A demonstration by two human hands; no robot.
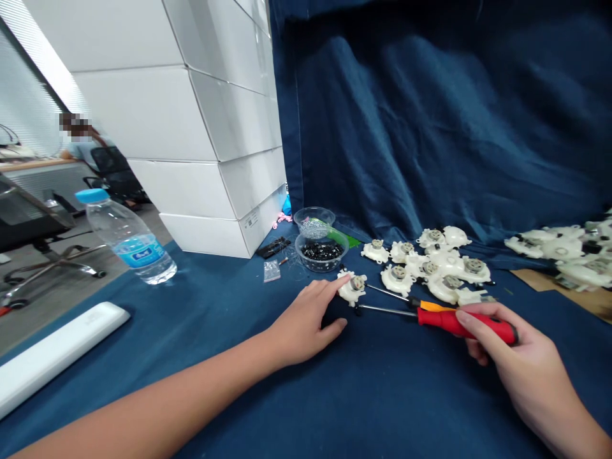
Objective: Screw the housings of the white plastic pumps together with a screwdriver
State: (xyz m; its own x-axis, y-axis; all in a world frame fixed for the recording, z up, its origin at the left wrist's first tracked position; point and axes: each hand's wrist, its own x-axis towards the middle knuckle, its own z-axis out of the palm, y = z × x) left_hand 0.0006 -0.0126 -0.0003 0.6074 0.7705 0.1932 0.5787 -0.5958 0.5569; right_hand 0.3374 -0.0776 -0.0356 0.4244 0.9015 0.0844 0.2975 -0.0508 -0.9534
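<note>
Gripping a red screwdriver [452,322] in curled fingers [478,317], the right hand [507,357] sits at lower right of the frame, while the left hand [303,325] rests spread fingers [325,287] on a white plastic part [351,288] at center on the blue counter [268,414].

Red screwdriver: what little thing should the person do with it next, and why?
Probably move the tip of the red screwdriver just onto the white plastic part. The right hand already grips the handle, the metal shaft points toward that part, and the left hand has its fingertips on the part, which may keep it steady.
</note>
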